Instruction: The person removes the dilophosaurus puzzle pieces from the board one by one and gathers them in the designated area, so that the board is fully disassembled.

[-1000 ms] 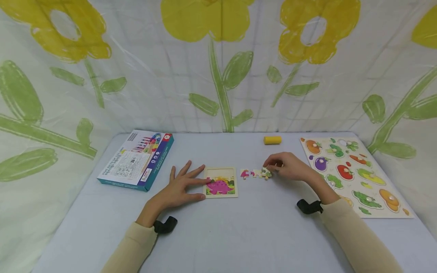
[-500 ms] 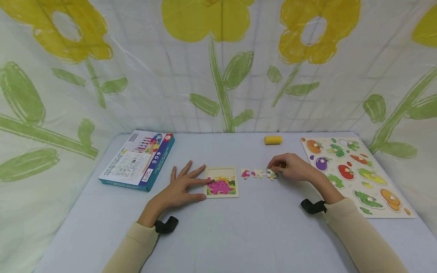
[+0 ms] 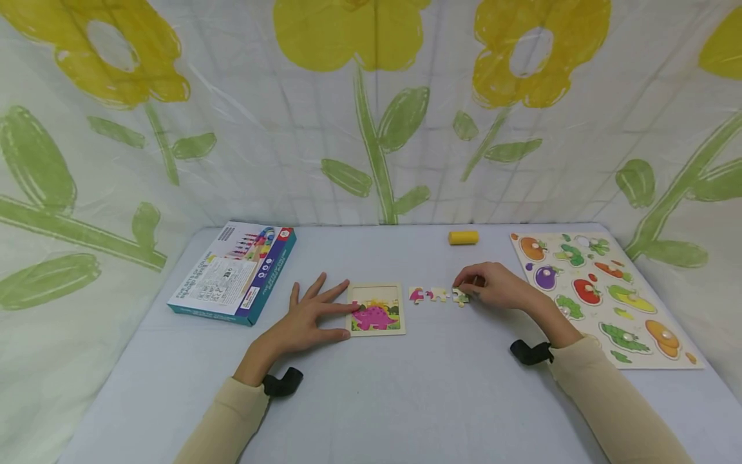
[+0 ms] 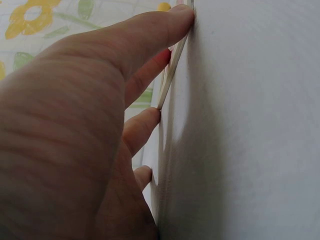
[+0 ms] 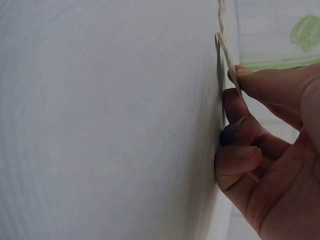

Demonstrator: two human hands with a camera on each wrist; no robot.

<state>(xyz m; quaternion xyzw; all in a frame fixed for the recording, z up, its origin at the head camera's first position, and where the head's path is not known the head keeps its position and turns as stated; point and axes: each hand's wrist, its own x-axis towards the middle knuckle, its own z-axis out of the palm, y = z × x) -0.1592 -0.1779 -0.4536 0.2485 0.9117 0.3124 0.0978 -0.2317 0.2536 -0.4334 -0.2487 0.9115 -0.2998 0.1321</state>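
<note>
My left hand (image 3: 304, 320) lies with fingers spread at the left edge of a small wooden puzzle tray (image 3: 375, 333). Its index finger reaches over the tray and its thumb touches the lower left corner. A pink dinosaur picture (image 3: 375, 318) fills the lower part of the tray; the upper strip shows bare wood. My right hand (image 3: 493, 285) pinches a green and white puzzle piece (image 3: 460, 296) between thumb and index finger. In the right wrist view that puzzle piece (image 5: 229, 62) is tilted, one edge near the tabletop. Two pink and cream puzzle pieces (image 3: 417, 295) lie between it and the tray.
A yellow cylinder (image 3: 463, 238) lies near the table's back edge. On the right is a vegetable peg board (image 3: 599, 303), close to my right forearm. A flat blue and white box (image 3: 232, 274) sits at the left. Behind the table (image 3: 394, 399) hangs a flower-printed curtain (image 3: 261, 142).
My right hand has moved slightly right with the green puzzle piece, drawing it apart from the two other pieces. It has stayed nearly still since half a second ago. My left hand remains in place.
</note>
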